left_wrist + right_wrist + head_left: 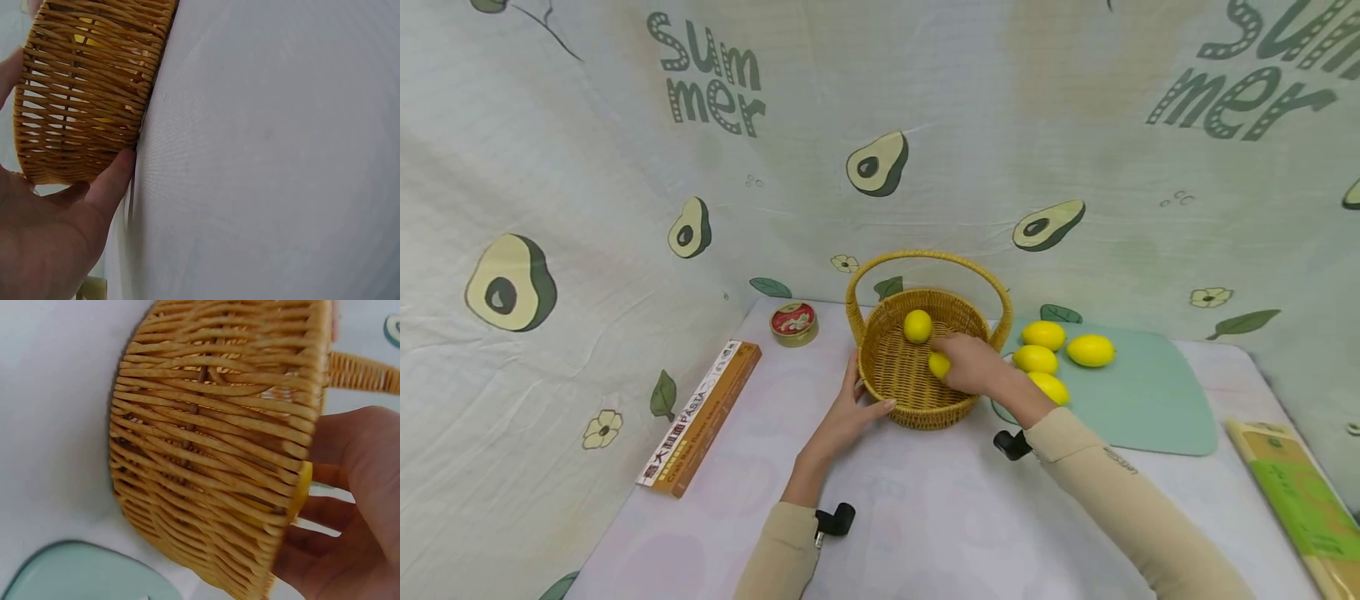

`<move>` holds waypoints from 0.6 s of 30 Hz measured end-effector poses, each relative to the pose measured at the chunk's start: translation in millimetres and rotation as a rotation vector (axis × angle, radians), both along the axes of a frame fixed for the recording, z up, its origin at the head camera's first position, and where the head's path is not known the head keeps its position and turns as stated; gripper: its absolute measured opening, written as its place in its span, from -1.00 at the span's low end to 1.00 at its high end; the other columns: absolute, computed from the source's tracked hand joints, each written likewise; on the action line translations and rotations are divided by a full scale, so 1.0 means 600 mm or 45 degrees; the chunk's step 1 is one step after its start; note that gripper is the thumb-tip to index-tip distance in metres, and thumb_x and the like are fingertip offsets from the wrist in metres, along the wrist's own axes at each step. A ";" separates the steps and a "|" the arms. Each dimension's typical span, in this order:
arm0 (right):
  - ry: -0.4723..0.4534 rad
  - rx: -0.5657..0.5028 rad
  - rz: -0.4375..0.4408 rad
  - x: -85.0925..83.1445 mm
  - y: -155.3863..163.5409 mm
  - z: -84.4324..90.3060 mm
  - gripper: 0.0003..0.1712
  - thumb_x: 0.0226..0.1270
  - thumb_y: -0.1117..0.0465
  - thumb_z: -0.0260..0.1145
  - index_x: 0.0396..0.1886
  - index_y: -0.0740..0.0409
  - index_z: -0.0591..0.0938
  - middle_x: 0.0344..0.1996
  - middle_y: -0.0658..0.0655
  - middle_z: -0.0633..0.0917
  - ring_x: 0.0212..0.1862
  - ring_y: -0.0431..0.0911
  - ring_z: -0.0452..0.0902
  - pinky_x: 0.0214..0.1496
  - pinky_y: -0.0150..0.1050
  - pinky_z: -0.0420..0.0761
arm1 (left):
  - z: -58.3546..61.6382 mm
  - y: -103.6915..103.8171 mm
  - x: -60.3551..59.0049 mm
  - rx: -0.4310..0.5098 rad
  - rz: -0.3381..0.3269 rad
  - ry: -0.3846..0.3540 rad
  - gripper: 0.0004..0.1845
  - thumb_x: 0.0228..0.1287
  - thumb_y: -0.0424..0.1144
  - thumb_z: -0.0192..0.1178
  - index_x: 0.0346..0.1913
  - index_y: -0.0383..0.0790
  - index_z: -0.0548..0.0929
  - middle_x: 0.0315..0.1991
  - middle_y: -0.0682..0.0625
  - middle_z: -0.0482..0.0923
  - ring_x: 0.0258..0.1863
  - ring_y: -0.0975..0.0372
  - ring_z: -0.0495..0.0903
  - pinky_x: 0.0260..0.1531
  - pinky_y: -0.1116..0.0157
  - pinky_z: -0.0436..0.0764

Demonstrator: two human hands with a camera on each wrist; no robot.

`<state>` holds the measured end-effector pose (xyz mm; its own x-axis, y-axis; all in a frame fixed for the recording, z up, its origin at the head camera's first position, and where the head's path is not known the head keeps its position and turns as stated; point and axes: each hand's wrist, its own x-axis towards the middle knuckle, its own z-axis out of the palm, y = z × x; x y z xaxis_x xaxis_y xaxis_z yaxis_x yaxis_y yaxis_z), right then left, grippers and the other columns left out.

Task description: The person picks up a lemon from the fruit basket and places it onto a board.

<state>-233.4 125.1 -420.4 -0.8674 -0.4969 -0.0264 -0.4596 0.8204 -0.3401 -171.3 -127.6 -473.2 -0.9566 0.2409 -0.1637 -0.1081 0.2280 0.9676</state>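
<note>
A round wicker basket [925, 419] with a tall arched handle stands on the table. My left hand [842, 421] holds its front left side, thumb at the rim; in the left wrist view, fingers [115, 178] lie low against the wall. My right hand [966, 364] reaches over the right rim and grips a lemon [938, 365] inside the basket. That lemon's yellow edge [303, 487] shows beside the rim in the right wrist view. A second lemon [917, 326] lies further back in the basket.
Several lemons [1091, 351] lie on the left part of a pale green board [1157, 408] to the right. A pasta box [703, 417] and a round tin [793, 323] are on the left. A green-and-yellow packet [1300, 500] lies far right. A patterned cloth hangs behind.
</note>
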 end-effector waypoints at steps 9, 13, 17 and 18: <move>0.066 -0.022 0.051 0.033 0.020 0.029 -0.39 0.20 0.31 0.34 0.30 0.15 0.55 0.28 0.22 0.57 0.22 0.11 0.55 0.13 0.00 0.61 | 0.004 -0.002 0.003 0.014 -0.017 0.023 0.21 0.22 -0.03 0.40 0.55 0.38 -0.41 0.64 0.00 -0.31 0.60 -0.10 -0.11 0.51 -0.20 -0.02; 0.082 -0.029 0.074 0.044 0.034 0.038 -0.37 0.17 0.34 0.34 0.31 0.14 0.55 0.29 0.22 0.56 0.25 0.13 0.54 0.14 0.03 0.62 | -0.008 -0.003 -0.004 0.019 -0.022 0.028 0.23 0.21 -0.02 0.41 0.55 0.37 -0.43 0.64 0.00 -0.32 0.60 -0.10 -0.12 0.51 -0.19 -0.02; 0.105 -0.050 0.095 0.057 0.047 0.050 -0.36 0.15 0.35 0.35 0.30 0.13 0.56 0.27 0.21 0.58 0.25 0.14 0.54 0.15 0.04 0.62 | -0.036 -0.003 -0.015 0.030 0.000 0.048 0.24 0.19 0.00 0.42 0.54 0.41 -0.43 0.64 0.03 -0.32 0.60 -0.09 -0.12 0.51 -0.19 -0.04; 0.108 -0.057 0.100 0.060 0.050 0.053 -0.36 0.14 0.36 0.36 0.29 0.13 0.56 0.25 0.21 0.59 0.23 0.13 0.55 0.14 0.03 0.63 | -0.043 -0.003 -0.018 0.031 0.007 0.054 0.24 0.18 0.01 0.43 0.53 0.44 -0.42 0.64 0.05 -0.31 0.60 -0.08 -0.12 0.52 -0.18 -0.04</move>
